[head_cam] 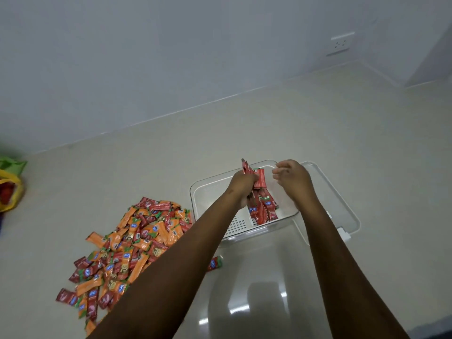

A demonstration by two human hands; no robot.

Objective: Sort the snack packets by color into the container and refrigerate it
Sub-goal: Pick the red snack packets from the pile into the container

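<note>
Over container: left hand grasps red packets, right hand loosely curled, holding nothing.
Packets' long axis runs 12-to-6; mixed pile lies at 8 o'clock, nearer left hand.

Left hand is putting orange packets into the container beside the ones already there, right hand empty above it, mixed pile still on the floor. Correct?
Not quite: the head view shows the left hand gripping red packets, not orange. The rest stands: right hand empty over the container, mixed pile on the floor.

Open floor lies from 10 to 2 o'clock of the clear container; the packet pile blocks 8 o'clock, the lid flanks 3 o'clock, both forearms cross its near rim.
</note>
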